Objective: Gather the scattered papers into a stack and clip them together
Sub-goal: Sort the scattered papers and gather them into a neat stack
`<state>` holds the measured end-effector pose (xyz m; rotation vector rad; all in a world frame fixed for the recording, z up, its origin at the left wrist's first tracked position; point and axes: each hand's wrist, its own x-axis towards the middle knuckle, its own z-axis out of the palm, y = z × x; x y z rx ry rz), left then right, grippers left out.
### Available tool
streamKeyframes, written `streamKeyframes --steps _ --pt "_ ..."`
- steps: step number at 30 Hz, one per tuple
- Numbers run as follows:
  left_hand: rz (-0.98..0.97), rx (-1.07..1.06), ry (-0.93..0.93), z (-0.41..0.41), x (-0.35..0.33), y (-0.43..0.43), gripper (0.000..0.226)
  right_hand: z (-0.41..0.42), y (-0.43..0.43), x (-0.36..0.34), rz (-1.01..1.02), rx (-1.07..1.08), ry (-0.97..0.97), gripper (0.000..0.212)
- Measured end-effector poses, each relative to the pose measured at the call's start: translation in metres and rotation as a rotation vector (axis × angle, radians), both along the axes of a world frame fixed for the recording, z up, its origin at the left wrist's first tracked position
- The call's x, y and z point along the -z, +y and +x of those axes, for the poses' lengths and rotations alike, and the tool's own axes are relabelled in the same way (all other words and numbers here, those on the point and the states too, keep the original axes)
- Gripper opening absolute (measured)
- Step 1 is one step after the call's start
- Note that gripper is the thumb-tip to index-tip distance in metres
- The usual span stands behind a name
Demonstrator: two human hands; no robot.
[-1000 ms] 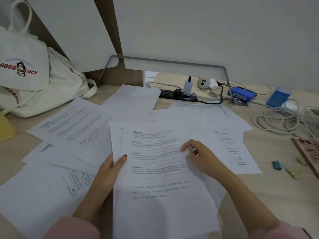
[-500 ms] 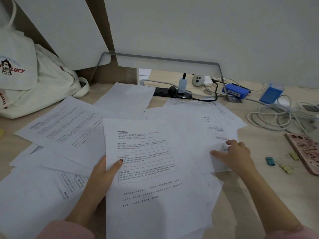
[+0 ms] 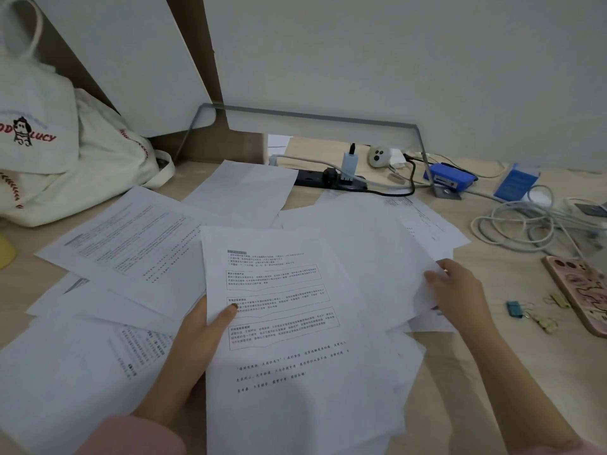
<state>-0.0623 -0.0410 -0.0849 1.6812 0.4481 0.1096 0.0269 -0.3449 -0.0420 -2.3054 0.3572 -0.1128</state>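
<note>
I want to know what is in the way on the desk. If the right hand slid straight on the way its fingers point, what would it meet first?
The right hand points up-left, already gripping a loose sheet. Going on, it would likely cross only more paper, then the black power strip; depth is unclear.

Two bare forearms end in pink sleeves, one at 7 o'clock, one at 5 o'clock. The left hand has a dark-painted thumbnail. The right hand wears no rings or watch.
</note>
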Motion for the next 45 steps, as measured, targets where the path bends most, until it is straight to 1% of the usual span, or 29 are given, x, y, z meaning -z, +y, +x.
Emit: streamKeyframes --steps 3,6,9,12,15,18,21,23,24,26,27,33,35,38,41,42,43,44,45 --pt "0.004 0.002 0.003 -0.001 0.000 0.000 0.031 -0.005 -0.004 -0.022 -0.021 0.040 -0.165 0.017" --pt "0.020 -0.005 0.003 -0.001 -0.001 -0.001 0.033 -0.013 -0.005 -0.043 -0.022 0.069 -0.409 0.020" --pt "0.022 -0.020 0.005 -0.001 -0.002 -0.002 0.033 -0.026 0.005 -0.059 0.001 -0.009 -0.627 0.020" --pt "0.021 -0.017 0.000 -0.001 -0.004 -0.003 0.034 -0.041 0.022 -0.066 -0.105 -0.150 -0.723 0.018" --pt "-0.009 -0.014 0.005 -0.002 -0.005 -0.002 0.034 -0.052 0.042 -0.052 -0.234 -0.328 -0.680 0.019" --pt "-0.058 -0.020 0.021 -0.002 -0.004 0.000 0.030 -0.063 0.061 -0.024 -0.315 -0.492 -0.545 0.025" --pt "-0.074 -0.024 0.029 -0.001 -0.003 0.001 0.022 -0.070 0.071 0.007 -0.368 -0.574 -0.456 0.014" --pt "-0.072 -0.031 0.032 0.000 -0.002 0.001 0.020 -0.074 0.075 0.021 -0.373 -0.611 -0.417 0.013" --pt "-0.077 -0.038 0.034 0.000 -0.002 0.001 0.020 -0.075 0.077 0.026 -0.376 -0.629 -0.398 0.015" --pt "-0.093 -0.045 0.038 0.000 -0.003 0.001 0.022 -0.078 0.078 0.033 -0.407 -0.646 -0.374 0.028" --pt "-0.096 -0.044 0.038 -0.001 -0.003 0.000 0.024 -0.079 0.079 0.036 -0.398 -0.649 -0.354 0.030" --pt "-0.114 -0.046 0.022 -0.003 -0.009 -0.002 0.034 -0.088 0.082 0.036 -0.239 -0.661 -0.258 0.030" --pt "-0.124 -0.036 0.013 -0.003 -0.009 -0.003 0.038 -0.095 0.090 0.029 -0.181 -0.699 -0.209 0.026" --pt "-0.138 -0.002 -0.017 -0.003 -0.007 -0.001 0.039 -0.107 0.105 0.017 -0.020 -0.748 -0.099 0.017" --pt "-0.075 0.044 -0.025 -0.003 -0.002 0.002 0.030 -0.119 0.119 0.004 0.193 -0.833 0.063 0.009" --pt "-0.062 0.057 -0.032 -0.002 -0.002 0.002 0.029 -0.120 0.120 0.001 0.227 -0.843 0.105 0.011" --pt "-0.069 0.062 -0.039 -0.003 -0.002 0.003 0.031 -0.120 0.119 0.001 0.235 -0.820 0.114 0.015" --pt "-0.092 0.065 -0.052 -0.003 -0.003 0.003 0.034 -0.118 0.116 0.001 0.229 -0.754 0.084 0.019" --pt "-0.114 0.066 -0.064 -0.005 -0.004 0.005 0.038 -0.113 0.112 0.001 0.207 -0.642 0.024 0.020"
